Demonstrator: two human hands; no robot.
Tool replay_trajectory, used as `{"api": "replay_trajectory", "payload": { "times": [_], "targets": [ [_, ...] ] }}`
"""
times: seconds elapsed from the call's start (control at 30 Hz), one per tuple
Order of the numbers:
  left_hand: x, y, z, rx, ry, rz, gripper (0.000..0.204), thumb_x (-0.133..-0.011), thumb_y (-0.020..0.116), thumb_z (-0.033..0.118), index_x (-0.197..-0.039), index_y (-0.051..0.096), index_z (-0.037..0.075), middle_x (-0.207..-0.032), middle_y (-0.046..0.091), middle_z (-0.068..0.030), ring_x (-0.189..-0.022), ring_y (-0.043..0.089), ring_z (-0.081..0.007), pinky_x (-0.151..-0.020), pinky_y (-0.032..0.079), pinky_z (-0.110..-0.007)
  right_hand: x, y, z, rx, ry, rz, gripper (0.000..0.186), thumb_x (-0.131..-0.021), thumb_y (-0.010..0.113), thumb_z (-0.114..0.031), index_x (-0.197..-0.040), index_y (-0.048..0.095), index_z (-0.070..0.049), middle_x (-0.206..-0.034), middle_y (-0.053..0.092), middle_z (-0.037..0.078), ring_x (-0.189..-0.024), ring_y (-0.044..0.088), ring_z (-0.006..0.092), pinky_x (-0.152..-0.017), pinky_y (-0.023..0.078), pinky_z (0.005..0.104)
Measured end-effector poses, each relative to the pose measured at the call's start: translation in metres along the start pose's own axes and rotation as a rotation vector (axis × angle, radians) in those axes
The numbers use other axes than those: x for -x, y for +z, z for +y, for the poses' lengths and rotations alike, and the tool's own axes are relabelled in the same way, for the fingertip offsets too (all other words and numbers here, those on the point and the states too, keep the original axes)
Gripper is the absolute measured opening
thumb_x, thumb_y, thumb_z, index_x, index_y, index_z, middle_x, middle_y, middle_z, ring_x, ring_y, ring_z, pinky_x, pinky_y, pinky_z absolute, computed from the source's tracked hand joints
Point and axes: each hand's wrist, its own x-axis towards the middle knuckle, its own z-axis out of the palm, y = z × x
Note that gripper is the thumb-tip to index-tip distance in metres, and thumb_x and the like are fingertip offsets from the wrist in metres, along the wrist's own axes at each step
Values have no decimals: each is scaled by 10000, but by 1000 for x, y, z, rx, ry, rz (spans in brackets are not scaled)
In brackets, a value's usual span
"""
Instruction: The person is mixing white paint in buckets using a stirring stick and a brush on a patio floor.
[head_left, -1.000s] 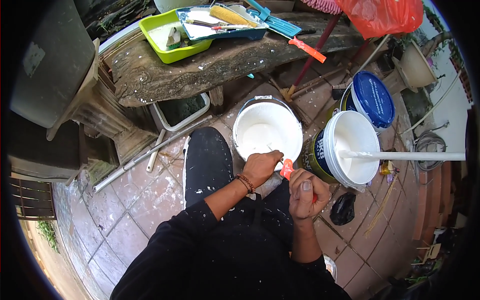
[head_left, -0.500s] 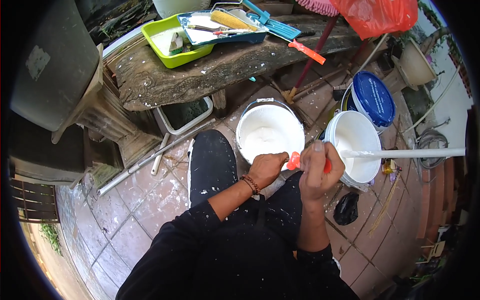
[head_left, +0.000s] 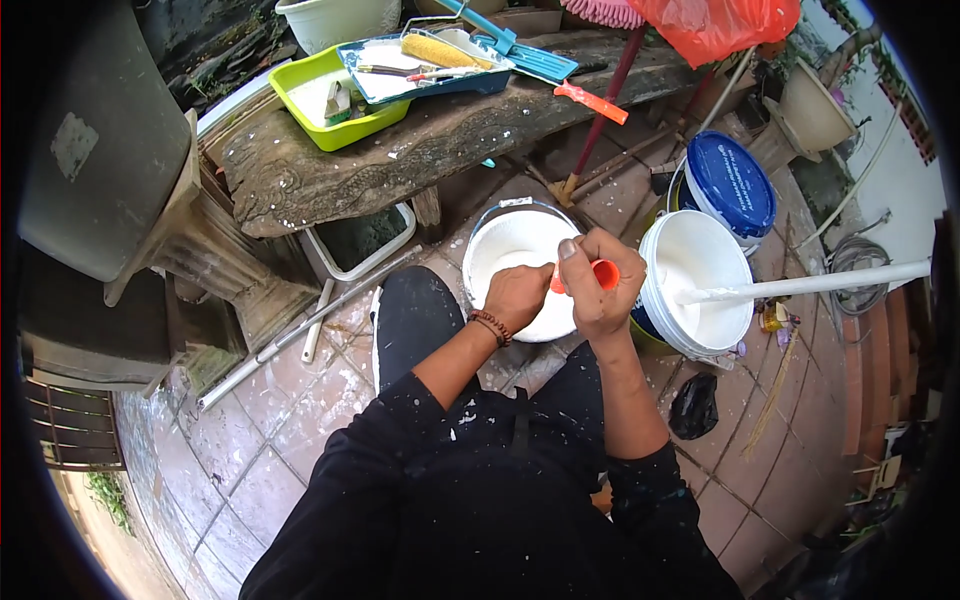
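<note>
Over the white bucket of white paint, my two hands meet at an orange-red plastic handle with a round end. My right hand is closed around it, thumb on top. My left hand, with a beaded bracelet on its wrist, is closed against the handle's other end; what its fingers grip is hidden. Whatever tool the handle belongs to cannot be made out. To the right, a second white bucket of paint has a white pole leaning out of it.
On a wooden bench sit a lime-green tray and a blue paint tray with a roller and brushes. A blue-lidded bucket stands at the right. A black plastic bag and a long pole lie on paint-spotted tiles.
Both hands have shifted left and up with the orange-red handle, now over the middle bucket. The handle's round end has turned toward view. The whole scene has shifted slightly.
</note>
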Motion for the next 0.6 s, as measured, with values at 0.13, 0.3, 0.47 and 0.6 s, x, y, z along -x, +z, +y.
{"api": "replay_trajectory", "payload": {
  "times": [0.13,0.3,0.47,0.6],
  "targets": [
    [-6,12,7,59,54,9,189,-979,533,170,-1010,699,85,-791,720,-193,-787,716,-401,-713,540,-533,4,-3,3,121,-19,83,336,-936,702,-70,-676,495,-13,-563,464,31,-533,418,83,-507,353,298],
    [0,3,27,-7,54,-115,172,-968,557,172,-967,707,88,-787,715,-184,-796,715,-391,-723,544,-519,4,-9,3,60,94,223,340,-954,691,-65,-691,483,-14,-585,471,16,-585,417,62,-523,351,289],
    [11,-10,26,-38,36,-161,192,-984,549,188,-971,714,92,-794,718,-189,-790,719,-393,-724,546,-519,-2,-4,-1,10,128,270,338,-981,664,-61,-699,485,-7,-602,451,-12,-609,405,48,-528,339,282],
    [13,-26,20,-81,18,-142,201,-985,547,194,-978,718,88,-805,724,-195,-795,727,-390,-723,548,-521,-5,6,-2,-104,121,283,340,-980,671,-66,-699,487,-10,-606,452,-18,-617,409,45,-532,338,277]
  ]
}}
